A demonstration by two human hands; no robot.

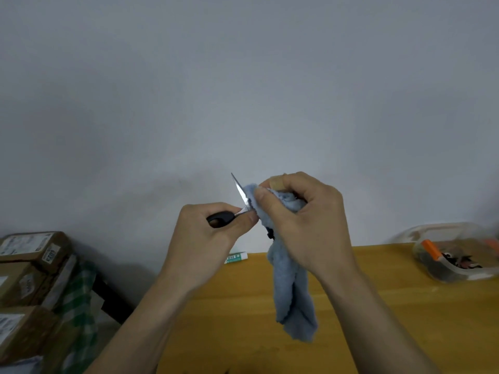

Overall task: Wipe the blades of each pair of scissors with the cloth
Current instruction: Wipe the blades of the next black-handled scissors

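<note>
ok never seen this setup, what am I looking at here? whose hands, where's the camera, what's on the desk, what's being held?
No robot here: a person works with bare hands, and the single picture comes from a wide-angle camera worn on their head, looking forward and down.

The left hand grips the black handle of a pair of scissors, whose blade points up toward the grey wall. The right hand pinches a light blue cloth against that blade; the rest of the cloth hangs down over the wooden table.

On the table, a small white and green tube lies at the back edge, and a clear plastic container on the right holds an orange item and some dark bits, too blurred to name. Left of the table, cardboard boxes are stacked beside a green checked fabric.
</note>
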